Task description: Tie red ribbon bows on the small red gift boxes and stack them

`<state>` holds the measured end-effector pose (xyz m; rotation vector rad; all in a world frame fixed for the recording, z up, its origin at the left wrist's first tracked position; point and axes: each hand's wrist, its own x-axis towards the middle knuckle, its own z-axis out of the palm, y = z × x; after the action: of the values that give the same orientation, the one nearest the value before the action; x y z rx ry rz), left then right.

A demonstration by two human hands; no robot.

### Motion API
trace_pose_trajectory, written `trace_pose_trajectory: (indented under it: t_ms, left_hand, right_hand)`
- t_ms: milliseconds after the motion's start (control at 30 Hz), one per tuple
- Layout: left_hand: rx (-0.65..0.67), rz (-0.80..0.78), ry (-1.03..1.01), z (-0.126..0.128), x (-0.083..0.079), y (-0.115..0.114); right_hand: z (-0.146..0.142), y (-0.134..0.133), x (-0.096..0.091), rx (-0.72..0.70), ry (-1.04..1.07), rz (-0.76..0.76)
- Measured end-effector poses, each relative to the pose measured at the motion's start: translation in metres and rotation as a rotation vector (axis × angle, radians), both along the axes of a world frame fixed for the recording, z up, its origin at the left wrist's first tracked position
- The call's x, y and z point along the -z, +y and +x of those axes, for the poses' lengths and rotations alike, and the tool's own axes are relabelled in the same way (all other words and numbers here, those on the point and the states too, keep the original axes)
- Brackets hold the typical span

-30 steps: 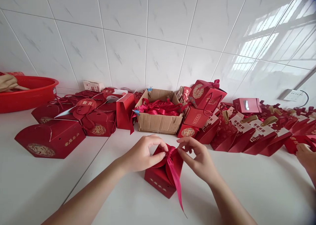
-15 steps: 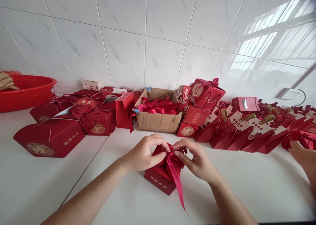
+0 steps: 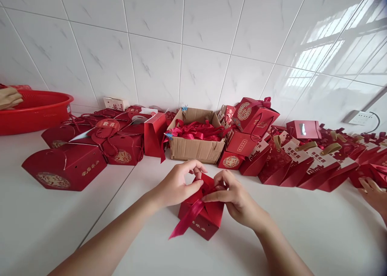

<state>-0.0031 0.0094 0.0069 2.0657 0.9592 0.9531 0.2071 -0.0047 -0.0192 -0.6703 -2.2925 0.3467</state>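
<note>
Head view, the only one. Small red box [image 3: 211,217] sits upright on the pale worktop [image 3: 145,243], front and centre between the person's own hands, gold characters on its front side partly covered by the ribbon [image 3: 188,221]. Ribbon lies across the box top, one tail hanging down over the front toward the left, its end free.

Right hand [image 3: 237,199]: grip closed on the ribbon near the top of the box, thumb pressed along it, fingers curled behind. Left hand [image 3: 178,185]: thumb and forefinger close together at the top flaps; cannot tell whether its grip has ribbon, card or nothing, contact hidden.

Risks, my judgement: if the left fingers ease off, the crossing at the top could slacken and the flaps lift. A hard pull by the right could crease the thin card or swing the box round, since nothing but the fingers seems to steady it. Satin looks slippery; a loose pinch could lose it, and the tail could twist.

Behind: cardboard carton [image 3: 196,150] of loose ribbons [image 3: 196,130], near the wall. Finished-looking gift boxes [image 3: 302,171] crowd the right; another person's hand [image 3: 375,197] is beside them.
</note>
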Motion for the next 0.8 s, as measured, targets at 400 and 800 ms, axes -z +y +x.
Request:
trace_pose_trajectory:
  t_ms: [400,800]
  left_hand:
    - [0.031,-0.036,0.172,-0.010,-0.011,0.003]
    - [0.167,-0.089,0.159,-0.007,-0.006,0.001]
  right_hand:
    - [0.000,-0.002,0.002,-0.026,0.001,-0.014]
    - [0.000,-0.001,0.003,-0.040,0.033,-0.027]
